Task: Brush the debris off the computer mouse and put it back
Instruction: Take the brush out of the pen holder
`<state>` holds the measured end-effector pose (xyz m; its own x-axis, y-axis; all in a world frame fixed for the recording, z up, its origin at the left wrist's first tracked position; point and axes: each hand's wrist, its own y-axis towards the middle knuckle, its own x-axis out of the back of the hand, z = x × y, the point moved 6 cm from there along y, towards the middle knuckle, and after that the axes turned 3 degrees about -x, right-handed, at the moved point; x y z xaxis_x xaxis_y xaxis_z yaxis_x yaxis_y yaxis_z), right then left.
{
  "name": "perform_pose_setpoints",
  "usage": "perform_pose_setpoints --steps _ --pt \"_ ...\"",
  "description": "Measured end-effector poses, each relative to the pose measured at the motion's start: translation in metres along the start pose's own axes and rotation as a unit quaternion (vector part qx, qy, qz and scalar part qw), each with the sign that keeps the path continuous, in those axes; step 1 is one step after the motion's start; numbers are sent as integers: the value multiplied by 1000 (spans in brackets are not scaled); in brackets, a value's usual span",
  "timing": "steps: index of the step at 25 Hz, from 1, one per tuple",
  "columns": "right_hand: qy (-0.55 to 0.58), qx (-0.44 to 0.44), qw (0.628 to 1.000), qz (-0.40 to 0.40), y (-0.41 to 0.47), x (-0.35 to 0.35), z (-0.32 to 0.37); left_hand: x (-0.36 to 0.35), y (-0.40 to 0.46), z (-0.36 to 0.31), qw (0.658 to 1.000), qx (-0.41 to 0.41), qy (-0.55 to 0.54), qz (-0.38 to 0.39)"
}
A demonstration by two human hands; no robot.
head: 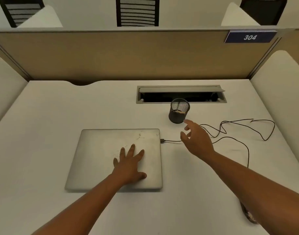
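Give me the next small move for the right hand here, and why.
Probably extend the right hand the last bit to the mesh pen cup and reach into it. The hand is open and empty, fingertips just short of the cup, where something pale, possibly the brush, lies. The left hand rests flat on the closed laptop; the mouse sits mostly hidden under the right forearm.

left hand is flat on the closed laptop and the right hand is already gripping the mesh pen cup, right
Not quite. The left hand does lie flat on the closed laptop, but the right hand is open, fingers spread, just short of the mesh pen cup and holding nothing. The head view shows this.
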<state>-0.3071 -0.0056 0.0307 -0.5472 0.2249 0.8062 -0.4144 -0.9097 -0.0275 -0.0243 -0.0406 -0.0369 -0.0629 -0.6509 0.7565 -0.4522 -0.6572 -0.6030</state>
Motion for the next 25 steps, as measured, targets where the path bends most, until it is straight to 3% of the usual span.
perform_pose_setpoints --steps 4,11,20,25 --pt "50 -61 997 0 40 9 2 2 2 0 1000 2 2 -6" --pt "31 -66 997 37 76 -1 2 2 5 0 1000 5 7 -16" --pt "83 -39 994 -63 57 27 9 2 4 2 999 5 12 -30" --pt "187 -46 972 -136 15 63 12 5 -6 -1 998 7 25 -54"
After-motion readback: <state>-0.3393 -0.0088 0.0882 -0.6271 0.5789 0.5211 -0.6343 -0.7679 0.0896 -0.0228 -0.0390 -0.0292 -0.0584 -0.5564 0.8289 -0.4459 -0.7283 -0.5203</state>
